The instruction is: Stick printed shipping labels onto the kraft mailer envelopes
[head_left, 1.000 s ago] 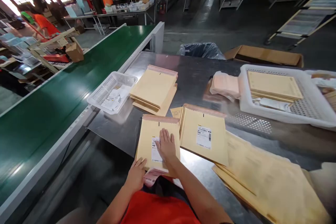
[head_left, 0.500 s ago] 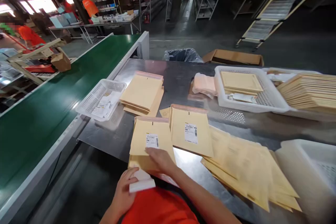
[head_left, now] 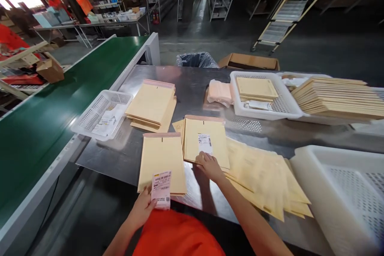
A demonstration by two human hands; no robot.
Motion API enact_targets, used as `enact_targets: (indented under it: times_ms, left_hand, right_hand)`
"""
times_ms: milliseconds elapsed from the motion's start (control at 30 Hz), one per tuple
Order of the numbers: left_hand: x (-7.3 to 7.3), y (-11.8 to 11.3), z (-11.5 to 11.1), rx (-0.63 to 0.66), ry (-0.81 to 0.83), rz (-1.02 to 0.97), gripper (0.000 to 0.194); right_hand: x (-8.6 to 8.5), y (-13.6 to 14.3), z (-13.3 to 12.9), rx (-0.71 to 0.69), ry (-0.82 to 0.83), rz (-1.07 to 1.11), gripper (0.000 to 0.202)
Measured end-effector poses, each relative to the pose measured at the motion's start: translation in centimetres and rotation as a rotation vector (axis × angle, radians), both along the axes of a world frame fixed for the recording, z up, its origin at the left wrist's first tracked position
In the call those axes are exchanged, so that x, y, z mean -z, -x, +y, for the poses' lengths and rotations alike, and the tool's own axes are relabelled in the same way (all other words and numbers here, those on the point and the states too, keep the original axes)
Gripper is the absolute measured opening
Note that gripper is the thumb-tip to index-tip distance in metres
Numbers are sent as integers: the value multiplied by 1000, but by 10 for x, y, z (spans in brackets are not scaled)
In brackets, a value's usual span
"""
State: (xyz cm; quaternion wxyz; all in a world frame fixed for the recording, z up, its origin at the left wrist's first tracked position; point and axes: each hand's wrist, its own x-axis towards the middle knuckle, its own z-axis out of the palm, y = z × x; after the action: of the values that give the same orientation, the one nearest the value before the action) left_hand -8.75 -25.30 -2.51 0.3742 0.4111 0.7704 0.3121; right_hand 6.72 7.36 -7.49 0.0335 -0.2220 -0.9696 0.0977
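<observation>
My left hand pinches a printed shipping label, with its text facing up, over the lower part of the left stack of padded envelopes. The top envelope there has a black mark near its pinkish flap strip and bears no label. My right hand lies on the near part of a labelled padded envelope, its fingertips at the lower edge of the white label. That envelope tops a second stack. Right of it, more padded envelopes lie fanned out in an overlapping pile.
A white basket with papers stands between the green conveyor belt and another envelope stack. White baskets and a pink wrapped bundle sit at the back right. A large white bin stands at the right.
My right hand has moved from the left stack to the right one. The left stack's top envelope no longer shows a label. My left hand now holds a label face up; the view has shifted rightward.
</observation>
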Motion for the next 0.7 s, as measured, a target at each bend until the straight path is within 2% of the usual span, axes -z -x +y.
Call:
enact_targets:
  times_ms: [33,100,167,200,267,333,400,500,567,633,700]
  left_hand:
    - [-6,-2,3,21,-19,-62,42]
    - [-13,-8,9,58,-41,-162,40]
    - [-11,-14,11,51,-50,-252,40]
    - [-8,-16,11,34,-49,-289,41]
    - [-3,-19,8,-27,-46,-323,44]
    - [-2,-17,6,-151,-71,-290,51]
    - [-8,-13,11,-334,-146,-271,59]
    - [-22,-9,28,-564,-226,-447,41]
    - [-24,-11,40,-659,-227,-556,39]
    - [-14,-17,45,-766,-212,-570,44]
    - [6,-28,39,-819,-152,-552,52]
  right_hand:
    - [-3,5,-15,21,79,82,31]
    - [-21,18,-50,15,402,311,36]
    - [-45,35,-86,-35,841,484,36]
    - [-57,42,-103,-26,1002,505,33]
    - [-74,54,-130,64,1178,505,19]
    - [-82,58,-147,139,1230,482,9]
    - [-84,56,-157,130,1244,453,8]
    - [-79,51,-164,151,1196,476,10]
    - [-72,55,-163,202,1100,519,11]
    - [-58,68,-155,238,955,502,11]
    - [-39,89,-142,263,823,446,9]
